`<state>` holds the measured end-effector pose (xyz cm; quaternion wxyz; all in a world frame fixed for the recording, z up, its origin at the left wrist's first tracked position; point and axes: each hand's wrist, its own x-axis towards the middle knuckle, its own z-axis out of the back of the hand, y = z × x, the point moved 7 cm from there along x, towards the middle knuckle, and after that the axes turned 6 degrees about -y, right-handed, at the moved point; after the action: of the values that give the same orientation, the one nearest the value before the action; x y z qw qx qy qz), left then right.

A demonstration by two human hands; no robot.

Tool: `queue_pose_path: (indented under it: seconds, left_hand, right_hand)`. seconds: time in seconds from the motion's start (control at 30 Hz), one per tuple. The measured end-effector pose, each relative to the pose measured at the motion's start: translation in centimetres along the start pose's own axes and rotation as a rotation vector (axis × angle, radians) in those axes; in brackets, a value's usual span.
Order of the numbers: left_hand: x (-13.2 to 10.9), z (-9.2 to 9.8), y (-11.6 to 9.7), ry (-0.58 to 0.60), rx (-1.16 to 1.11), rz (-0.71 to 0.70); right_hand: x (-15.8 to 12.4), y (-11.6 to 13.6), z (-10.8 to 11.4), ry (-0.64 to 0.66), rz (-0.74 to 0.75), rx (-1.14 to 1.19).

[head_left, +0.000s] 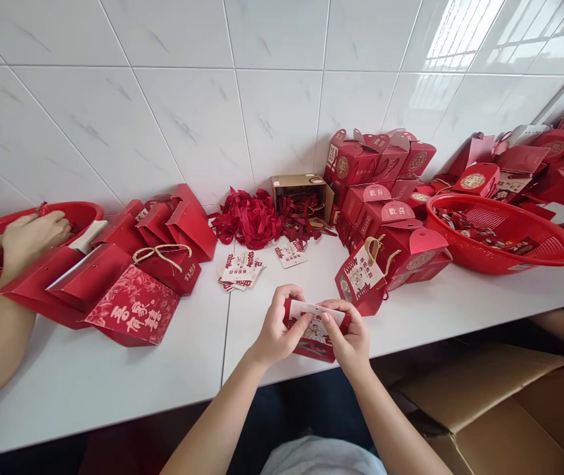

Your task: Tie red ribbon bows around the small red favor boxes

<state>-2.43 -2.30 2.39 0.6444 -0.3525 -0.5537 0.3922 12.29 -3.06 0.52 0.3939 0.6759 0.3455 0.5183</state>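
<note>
Near the table's front edge, my left hand [284,330] and my right hand [348,333] grip a small red gift box [315,349] from both sides. A printed white card [317,323] lies against the front of the box, with both thumbs pressing on it. My fingers behind the box are mostly hidden. Just beyond, a loose pile of similar cards [242,269] and a single card [290,253] lie on the table. To the right of my hands stands a red box with a card and a cord handle [361,280].
Red ribbons [247,218] and an open carton [301,188] stand by the wall. Stacked red boxes [385,198] and a red basket [509,231] of small packets are right. At left, another person's hand [39,231] reaches over a basket beside red boxes [136,307]. A cardboard box [509,396] sits below right.
</note>
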Motion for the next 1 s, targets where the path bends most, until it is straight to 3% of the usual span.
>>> queue_pose_path:
  seconds: [0.4,0.53,0.6,0.7,0.77,0.9,1.0]
  left_hand:
    - [-0.8,0.6,0.3,-0.027,0.098,-0.004]
    - [-1.9,0.7,0.4,-0.128,0.041,0.034]
    - [-1.4,0.9,0.1,-0.101,-0.037,0.063]
    - [2.7,1.6,0.3,-0.022,-0.005,0.09]
    - [7.7,2.7,1.8,-0.066,0.353,0.069]
    - [18.3,2.2,7.4,-0.073,0.624,0.055]
    - [23.2,0.4,11.7,-0.042,0.805,0.059]
  right_hand:
    - [0.6,0.3,-0.6,0.056,0.08,-0.02]
    - [1.0,0.2,-1.3,0.112,0.074,-0.01]
    - [1.0,0.1,-1.2,0.122,0.088,-0.013]
    - [1.2,0.0,-0.1,0.072,0.126,-0.046]
    - [1.5,-0.1,0.7,0.032,0.152,-0.071]
    - [2.2,-0.1,1.3,0.005,0.183,-0.082]
    - [2.4,-0.4,1.0,0.038,0.175,-0.041]
